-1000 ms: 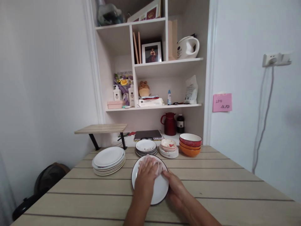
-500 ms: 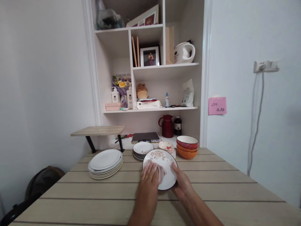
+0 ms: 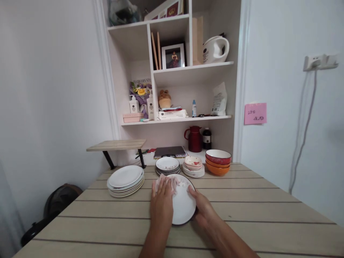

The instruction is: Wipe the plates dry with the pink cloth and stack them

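Where the left hand (image 3: pixel 162 199) rests: fingers laid over pink cloth (image 3: pixel 174 183) against plate (image 3: pixel 184 206); grip unclear
Right hand (image 3: pixel 203 209): clamped on plate's right edge
Plate: between both hands, near small-plate stack (image 3: pixel 168 164)
Tabletop (image 3: pixel 249 208): large plates (image 3: pixel 125 177) left, bowls (image 3: pixel 218 169) right

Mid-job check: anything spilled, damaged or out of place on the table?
Nothing looks spilled or broken; what shows of the held plate looks whole. One oddity: a small dark speck on the pale tabletop between board lines, to the right of the right hand, too small to identify.
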Available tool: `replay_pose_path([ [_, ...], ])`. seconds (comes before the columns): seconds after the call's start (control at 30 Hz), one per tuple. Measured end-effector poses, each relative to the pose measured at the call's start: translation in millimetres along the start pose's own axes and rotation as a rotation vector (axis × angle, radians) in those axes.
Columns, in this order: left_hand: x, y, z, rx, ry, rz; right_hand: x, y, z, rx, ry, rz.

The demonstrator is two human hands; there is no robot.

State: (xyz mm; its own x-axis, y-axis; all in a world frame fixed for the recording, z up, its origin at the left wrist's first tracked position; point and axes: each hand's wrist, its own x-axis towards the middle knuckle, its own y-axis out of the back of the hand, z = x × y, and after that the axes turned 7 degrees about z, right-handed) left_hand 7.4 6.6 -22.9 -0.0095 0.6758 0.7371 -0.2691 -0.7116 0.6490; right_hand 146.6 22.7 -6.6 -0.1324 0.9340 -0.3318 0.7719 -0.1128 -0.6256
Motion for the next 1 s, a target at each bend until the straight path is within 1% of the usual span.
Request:
replay_pose_path([
  [0.1, -0.7, -4.0, 4.4, 0.006, -0.031, -0.008, 6.0, 4.2, -8.7, 0.058, 0.007, 0.046],
  [0.17, -1.3, -7.1, 7.9, -0.043, -0.062, -0.027, 8.7, 7.7, -15.0, 0.070, -0.004, 0.032],
  [0.23, -2.0, -9.1, 10.6, -0.101, -0.063, -0.048, 8.9, 9.4, -17.4, 0.065, -0.009, 0.022],
  [0.33, -2.7, -10.8, 13.7, -0.185, -0.038, -0.089, 5.2, 7.2, -11.4, 0.032, 0.004, 0.004],
  [0.4, -3.1, -11.7, 16.2, -0.251, -0.062, -0.131, 2.3, 4.1, -3.9, -0.003, -0.027, -0.016],
  [0.5, -4.3, -10.8, 21.4, -0.341, -0.126, -0.165, 1.3, 1.1, 3.3, -0.006, -0.094, -0.055],
  [0.57, -5.6, -7.1, 25.6, -0.391, -0.164, -0.180, 3.3, 1.9, 0.7, 0.034, -0.109, -0.086],
  [0.63, -7.0, -1.3, 30.9, -0.433, -0.241, -0.228, 5.9, 5.4, -8.8, 0.076, -0.140, -0.104],
  [0.73, -7.9, 7.6, 39.6, -0.447, -0.367, -0.298, 8.2, 14.1, -30.4, 0.105, -0.186, -0.124],
  [0.8, -7.3, 11.7, 43.2, -0.414, -0.386, -0.292, 8.5, 19.9, -43.5, 0.126, -0.170, -0.168],
  [0.9, -4.8, 14.8, 39.6, -0.320, -0.379, -0.217, 9.0, 24.6, -53.7, 0.168, -0.091, -0.212],
  [1.0, -2.3, 15.2, 26.0, -0.212, -0.334, -0.125, 9.4, 23.5, -53.2, 0.181, 0.005, -0.175],
])
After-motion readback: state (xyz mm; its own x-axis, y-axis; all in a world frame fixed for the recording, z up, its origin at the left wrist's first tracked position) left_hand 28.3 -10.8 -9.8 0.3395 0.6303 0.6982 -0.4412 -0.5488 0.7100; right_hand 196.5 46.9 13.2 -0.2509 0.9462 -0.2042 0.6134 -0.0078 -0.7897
